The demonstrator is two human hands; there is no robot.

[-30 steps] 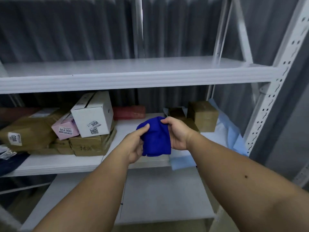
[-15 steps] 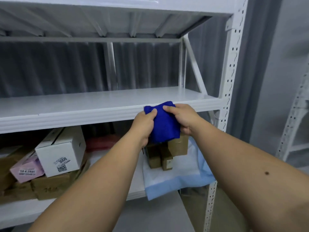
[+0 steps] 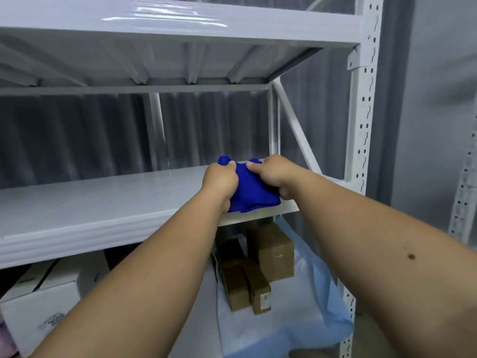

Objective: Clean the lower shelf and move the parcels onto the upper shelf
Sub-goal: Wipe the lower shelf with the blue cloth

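None of the parcels had gone up yet, by the look of it: the brown boxes (image 3: 273,257) and a white box (image 3: 44,303) sat on the lower shelf (image 3: 296,324), and the upper shelf (image 3: 103,202) lay bare but for a cloth. Both hands, the left hand (image 3: 219,182) and the right hand (image 3: 275,174), were clamped on that blue cloth (image 3: 251,195), bunched at the upper shelf's front edge. I could not tell whether any wiping below was done.

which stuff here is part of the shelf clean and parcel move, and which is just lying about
Part of the job:
blue cloth, held by left hand and right hand
upper shelf
brown parcels
white box

Just lying about:
light blue sheet under the brown parcels
grey curtain behind
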